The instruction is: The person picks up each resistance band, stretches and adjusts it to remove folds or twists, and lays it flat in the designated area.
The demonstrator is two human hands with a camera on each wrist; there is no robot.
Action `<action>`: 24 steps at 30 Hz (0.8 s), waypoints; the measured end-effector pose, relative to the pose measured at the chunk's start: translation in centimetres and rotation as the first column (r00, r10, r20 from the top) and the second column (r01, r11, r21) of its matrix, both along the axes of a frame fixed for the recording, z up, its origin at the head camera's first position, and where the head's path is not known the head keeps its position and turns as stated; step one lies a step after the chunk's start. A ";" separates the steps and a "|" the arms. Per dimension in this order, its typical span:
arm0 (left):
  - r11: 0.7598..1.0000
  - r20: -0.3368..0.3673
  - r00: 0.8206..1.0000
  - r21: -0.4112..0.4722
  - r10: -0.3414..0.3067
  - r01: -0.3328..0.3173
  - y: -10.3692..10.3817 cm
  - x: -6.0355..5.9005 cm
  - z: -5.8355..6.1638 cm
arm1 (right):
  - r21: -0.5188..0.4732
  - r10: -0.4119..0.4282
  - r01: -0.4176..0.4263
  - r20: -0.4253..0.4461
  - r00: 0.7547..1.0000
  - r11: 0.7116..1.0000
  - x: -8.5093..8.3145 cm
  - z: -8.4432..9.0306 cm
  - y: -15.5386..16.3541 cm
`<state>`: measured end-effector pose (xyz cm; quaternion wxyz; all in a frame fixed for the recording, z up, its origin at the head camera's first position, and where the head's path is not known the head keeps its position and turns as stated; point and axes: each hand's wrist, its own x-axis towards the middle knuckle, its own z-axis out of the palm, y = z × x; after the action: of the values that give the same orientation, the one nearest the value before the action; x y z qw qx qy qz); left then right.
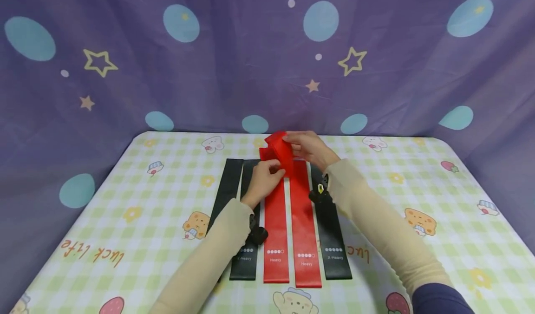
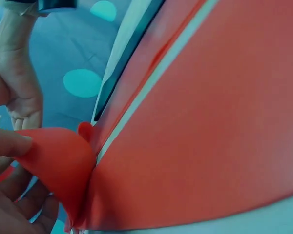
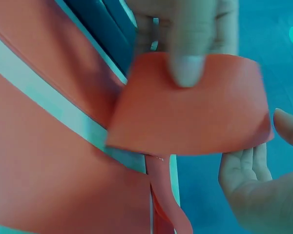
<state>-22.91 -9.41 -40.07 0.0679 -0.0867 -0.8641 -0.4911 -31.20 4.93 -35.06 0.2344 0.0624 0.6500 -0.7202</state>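
Observation:
In the head view, both hands are at the far end of a row of flat resistance bands. My left hand (image 1: pixel 265 179) pinches a raised, folded-over stretch of red resistance band (image 1: pixel 281 149), its thumb lying on the band in the left wrist view. From the right, my right hand (image 1: pixel 309 147) pinches the same red stretch, its thumb (image 3: pixel 188 68) on the upper face. This raised part stands over the far end of the left flat red band (image 1: pixel 276 230); I cannot tell whether it belongs to that band. Another red band (image 1: pixel 306 230), marked Heavy, lies alongside.
Black bands marked X-Heavy flank the red ones: one black band (image 1: pixel 334 239) to the right, two to the left, including the outer black band (image 1: pixel 225 184). Beneath is a green checked tablecloth (image 1: pixel 146 184). A purple curtain (image 1: pixel 234 72) hangs behind the table's far edge.

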 end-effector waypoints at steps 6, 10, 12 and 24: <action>0.995 0.115 0.991 -0.061 -0.067 0.074 0.6 0.9 -0.4 | -0.024 0.038 -0.038 -0.027 0.999 0.999 0.7 0.2 1.8; 0.993 0.166 0.983 -0.082 -0.073 0.088 0.6 1.2 -0.6 | -0.039 0.080 -0.082 -0.049 0.996 0.996 1.6 0.6 3.1; 0.993 0.180 0.981 -0.080 -0.075 0.091 0.5 1.3 -0.7 | -0.052 0.099 -0.102 -0.058 0.993 0.993 1.9 0.8 3.6; 0.994 0.074 0.993 0.067 -0.095 0.090 -0.3 1.0 -0.5 | -0.146 0.001 -0.023 -0.150 0.989 0.989 2.1 4.6 4.9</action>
<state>-21.88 -9.67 -40.56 0.0143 -0.1056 -0.8451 -0.5239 -29.06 9.86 -30.44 0.1932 -0.0130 0.6111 -0.7675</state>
